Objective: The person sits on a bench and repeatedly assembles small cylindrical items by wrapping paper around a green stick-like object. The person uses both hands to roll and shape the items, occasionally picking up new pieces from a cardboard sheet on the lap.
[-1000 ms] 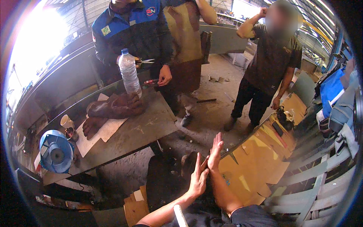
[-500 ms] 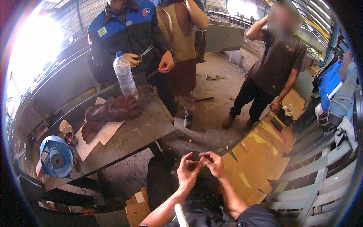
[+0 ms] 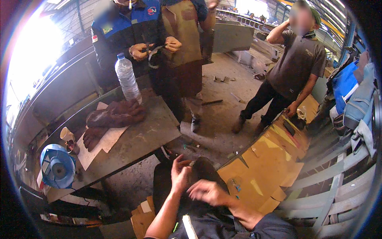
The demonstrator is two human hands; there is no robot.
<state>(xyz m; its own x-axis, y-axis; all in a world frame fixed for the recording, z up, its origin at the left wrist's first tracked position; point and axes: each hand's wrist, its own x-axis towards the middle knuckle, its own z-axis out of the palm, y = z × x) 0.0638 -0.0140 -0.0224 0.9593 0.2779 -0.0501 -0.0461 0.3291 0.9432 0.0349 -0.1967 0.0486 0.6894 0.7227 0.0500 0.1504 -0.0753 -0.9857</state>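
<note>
My left hand (image 3: 181,175) is raised over my dark-trousered lap, its fingers curled in and thumb pressed against them. Whatever it pinches, if anything, is too small to make out. Just to the right and closer to my body, my right hand (image 3: 210,192) is smeared by motion, so its fingers do not show clearly. The two hands are apart. A white stick-like thing (image 3: 190,228) rests against my dark shirt, with a small green item (image 3: 175,227) beside it. To the right, small blue bits (image 3: 237,187) lie on the cardboard (image 3: 254,175).
On the metal table (image 3: 147,137) at left stand a water bottle (image 3: 128,77), brown work gloves (image 3: 115,115), a cup (image 3: 67,134) and a blue round blower (image 3: 58,166). A co-worker's hands (image 3: 153,49) hold a dark curved strip beyond it. Another person (image 3: 296,63) stands at right near hanging clothes (image 3: 360,103).
My hands have separated: the left moved left, the right dropped toward my body. Blue bits now show on the cardboard. The co-worker's scissors no longer show clearly; a strip is between that person's hands.
</note>
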